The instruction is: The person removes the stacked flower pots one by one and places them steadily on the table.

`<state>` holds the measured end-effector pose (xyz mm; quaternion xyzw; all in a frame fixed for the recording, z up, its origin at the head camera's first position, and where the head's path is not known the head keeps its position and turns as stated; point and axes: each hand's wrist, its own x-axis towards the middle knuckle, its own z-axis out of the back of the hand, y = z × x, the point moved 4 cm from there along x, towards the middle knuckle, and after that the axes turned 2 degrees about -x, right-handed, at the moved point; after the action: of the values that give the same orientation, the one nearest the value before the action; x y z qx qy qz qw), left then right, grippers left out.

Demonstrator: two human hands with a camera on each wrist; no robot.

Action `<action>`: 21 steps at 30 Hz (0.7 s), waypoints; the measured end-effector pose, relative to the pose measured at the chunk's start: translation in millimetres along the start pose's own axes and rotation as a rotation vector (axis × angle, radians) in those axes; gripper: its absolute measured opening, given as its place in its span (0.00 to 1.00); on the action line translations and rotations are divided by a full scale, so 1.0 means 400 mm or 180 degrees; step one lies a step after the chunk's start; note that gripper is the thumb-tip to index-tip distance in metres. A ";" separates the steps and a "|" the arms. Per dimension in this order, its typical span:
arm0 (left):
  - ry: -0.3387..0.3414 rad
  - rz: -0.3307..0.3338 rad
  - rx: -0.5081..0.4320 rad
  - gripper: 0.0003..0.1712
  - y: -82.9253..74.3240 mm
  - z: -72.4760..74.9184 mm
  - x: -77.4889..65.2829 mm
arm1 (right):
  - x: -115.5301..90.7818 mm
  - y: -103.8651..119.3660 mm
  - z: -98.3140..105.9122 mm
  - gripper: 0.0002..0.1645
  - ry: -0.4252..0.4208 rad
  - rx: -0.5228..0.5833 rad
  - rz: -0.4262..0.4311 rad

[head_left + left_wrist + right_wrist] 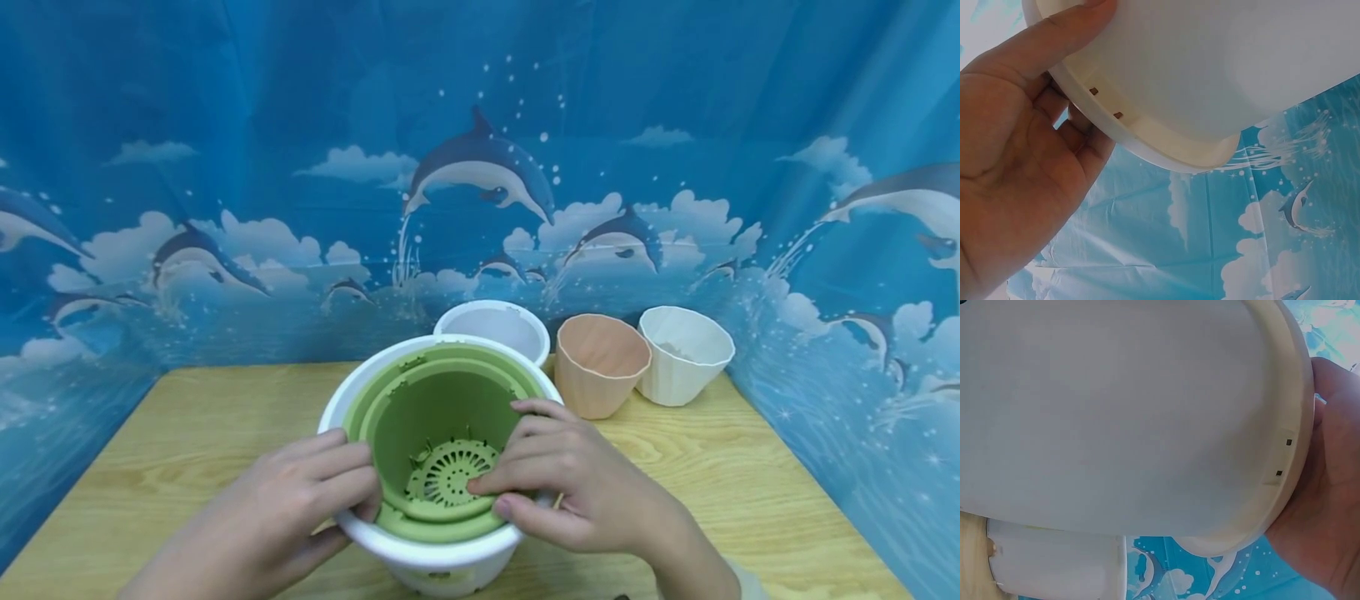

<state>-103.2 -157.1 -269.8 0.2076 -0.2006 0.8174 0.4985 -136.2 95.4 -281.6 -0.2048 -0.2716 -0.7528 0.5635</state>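
A white plastic flowerpot [442,552] stands at the front middle of the table in the head view. Nested inside it are green plastic pots [435,408], the innermost with a slotted, perforated bottom. My left hand [307,500] grips the white pot's left rim, fingers curled over the edge. In the left wrist view its thumb lies along the white pot's outer wall [1191,69]. My right hand [570,475] bends over the right side, pinching the inner green rim, with its index fingertip inside. From the right wrist camera, the palm sits beside the white rim [1300,431].
Behind stands another white pot [495,325], partly hidden by the front one. A peach ribbed pot [596,383] and a cream ribbed pot [678,375] stand at the back right of the wooden table [210,433]. A blue dolphin-print curtain [315,100] surrounds the table.
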 end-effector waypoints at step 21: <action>0.0063 0.0096 -0.0045 0.20 0.001 0.002 -0.002 | 0.005 0.006 -0.002 0.10 -0.0245 -0.0050 -0.0032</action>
<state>-102.9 -158.3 -269.6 0.1929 -0.2045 0.8254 0.4896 -134.5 93.0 -280.8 -0.2367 -0.2882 -0.7493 0.5473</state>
